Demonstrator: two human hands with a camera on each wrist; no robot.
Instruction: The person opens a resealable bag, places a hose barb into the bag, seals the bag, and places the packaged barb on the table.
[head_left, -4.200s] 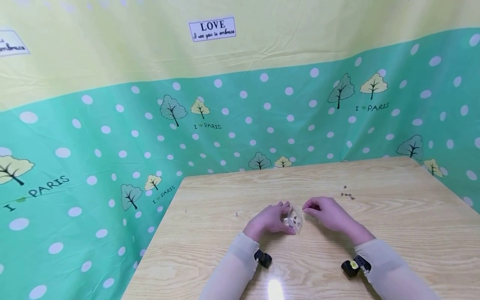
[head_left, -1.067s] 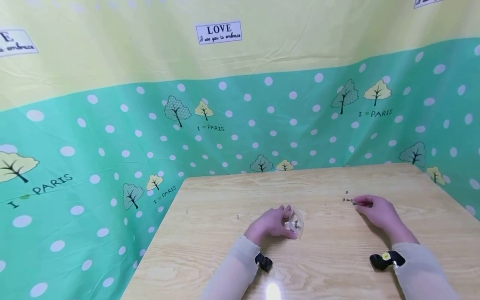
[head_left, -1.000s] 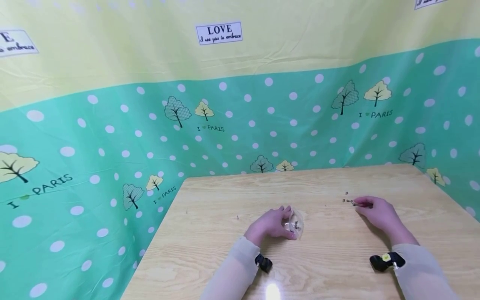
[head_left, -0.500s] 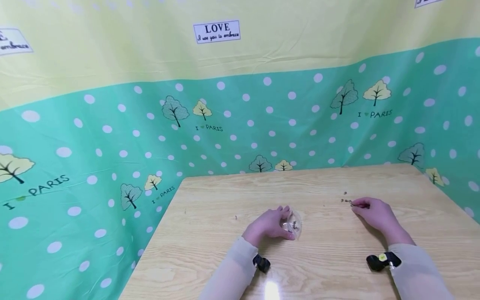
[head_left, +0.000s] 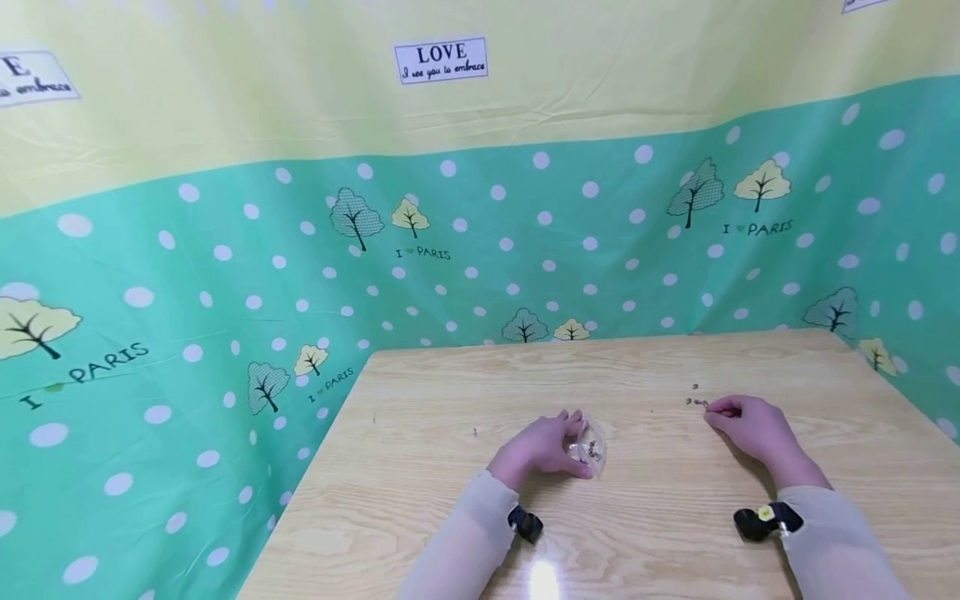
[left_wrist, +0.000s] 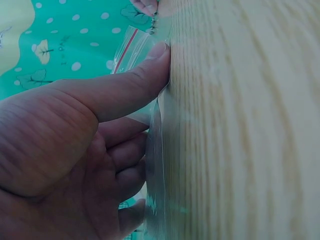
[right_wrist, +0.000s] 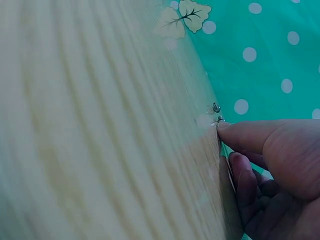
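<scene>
My left hand (head_left: pixel 542 447) holds a clear plastic bag (head_left: pixel 594 450) on the table, its thumb and fingers around the edges. Several small dark pieces lie in the bag. In the left wrist view the bag (left_wrist: pixel 127 47) shows a red strip near its mouth, by the thumb of my left hand (left_wrist: pixel 85 135). My right hand (head_left: pixel 757 429) rests at the right, thumb and index fingertips at a small metal piece (head_left: pixel 705 404). In the right wrist view, the thumb of my right hand (right_wrist: pixel 275 165) touches a metal piece (right_wrist: pixel 220 120); whether it is pinched cannot be told.
A few small dark pieces (head_left: pixel 689 402) lie left of my right fingertips, with another (head_left: pixel 695 386) farther back. A tiny piece (head_left: pixel 475 432) lies left of my left hand. Behind the wooden table (head_left: pixel 420 500) hangs a green and yellow patterned cloth (head_left: pixel 465 275).
Since the oldest frame my right hand has moved from beside the bag to the loose pieces at the right. Over the last second both hands stay nearly in place. My left hand keeps hold of the bag.
</scene>
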